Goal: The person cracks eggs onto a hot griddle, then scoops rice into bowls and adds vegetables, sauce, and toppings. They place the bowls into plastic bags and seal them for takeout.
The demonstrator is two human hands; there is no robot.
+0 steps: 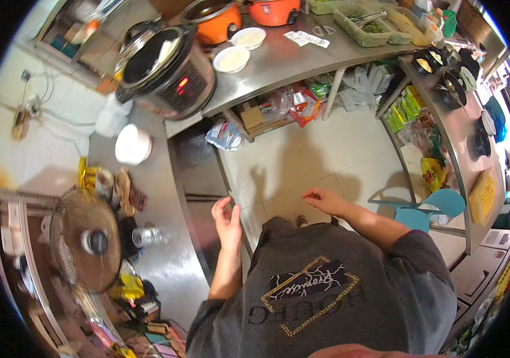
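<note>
A cramped kitchen with pale tiled floor (pixel 326 155) and brushed steel counter (pixel 165 238) wrapping around on the left and top, seen from my remote feed off the head camera. At far left, a round wire-caged fan (pixel 85 238) stands beside a clutter of small jars and bottles. Further up the counter sits a white domed lid or bowl (pixel 132 144), then a large dark pressure cooker (pixel 165 71) with a glowing red display. Behind it are two shallow white bowls (pixel 231 58) and an orange rice cooker (pixel 216 21). My left hand (pixel 228 218) hangs empty, fingers loosely spread, right at the steel counter's edge; whether it touches the edge I cannot tell. My right hand (pixel 323 200) is likewise empty, fingers relaxed and half curled, over the tiled floor. At right, a turquoise plastic stool (pixel 428 209) stands beside a second steel counter (pixel 464 149) carrying dark round plates (pixel 453 86).
</note>
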